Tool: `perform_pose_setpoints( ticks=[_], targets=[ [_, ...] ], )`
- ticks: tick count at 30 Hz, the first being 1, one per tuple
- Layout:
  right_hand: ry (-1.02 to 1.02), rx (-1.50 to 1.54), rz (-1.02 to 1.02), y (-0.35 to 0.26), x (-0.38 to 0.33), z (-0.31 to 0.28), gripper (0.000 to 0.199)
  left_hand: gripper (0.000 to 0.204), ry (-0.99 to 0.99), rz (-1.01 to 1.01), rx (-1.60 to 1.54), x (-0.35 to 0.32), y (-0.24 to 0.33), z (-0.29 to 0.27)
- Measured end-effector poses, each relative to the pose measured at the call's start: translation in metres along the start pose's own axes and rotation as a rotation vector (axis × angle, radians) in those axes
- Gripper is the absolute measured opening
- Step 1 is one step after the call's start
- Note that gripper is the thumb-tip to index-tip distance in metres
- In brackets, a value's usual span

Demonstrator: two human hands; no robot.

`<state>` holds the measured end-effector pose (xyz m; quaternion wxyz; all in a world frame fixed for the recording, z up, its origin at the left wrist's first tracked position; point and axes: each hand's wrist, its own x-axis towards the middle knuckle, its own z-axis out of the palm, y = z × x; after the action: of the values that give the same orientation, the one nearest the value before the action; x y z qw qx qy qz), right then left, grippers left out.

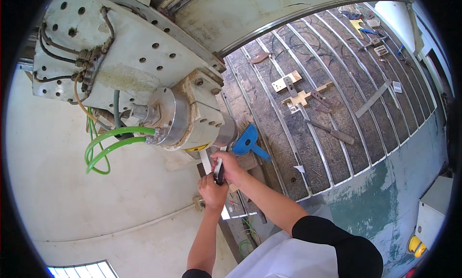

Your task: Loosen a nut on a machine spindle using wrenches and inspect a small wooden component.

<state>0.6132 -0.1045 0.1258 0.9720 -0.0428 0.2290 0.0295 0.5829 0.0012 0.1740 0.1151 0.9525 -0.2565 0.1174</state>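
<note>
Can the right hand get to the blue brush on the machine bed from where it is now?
Probably yes. The blue brush lies in the open just beside the right hand, nothing between them, though that hand grips a dark tool together with the left hand.

My sleeves (337, 239) are black over a white apron (293, 259), the tool (219, 171) between my hands is black and silver, the hoses (108, 145) bright green, the brush (248, 142) blue, the machine head (130, 52) dirty cream with dark holes, and the table (346, 85) dark brown with pale stripes.
</note>
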Motion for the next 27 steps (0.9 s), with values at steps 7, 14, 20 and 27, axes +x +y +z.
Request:
perform_pose_setpoints(
  ticks=[7,14,20,27],
  targets=[
    [0.068,-0.156,-0.137,-0.012,-0.028,0.010,0.021,0.030,-0.312,-0.161,-0.277,0.005,0.026,-0.037],
    [-0.109,0.050,0.227,-0.024,-0.060,-0.048,0.032,0.017,-0.806,-0.744,-1.205,0.043,0.038,-0.059],
    [0.188,-0.956,-0.249,-0.060,-0.086,-0.040,0.019,0.015,-0.733,-0.652,-1.122,0.046,0.033,-0.054],
    [0.131,-1.091,-0.283,-0.103,-0.072,-0.009,0.019,0.018,-0.736,-0.612,-1.005,0.052,0.024,-0.058]
  ],
)
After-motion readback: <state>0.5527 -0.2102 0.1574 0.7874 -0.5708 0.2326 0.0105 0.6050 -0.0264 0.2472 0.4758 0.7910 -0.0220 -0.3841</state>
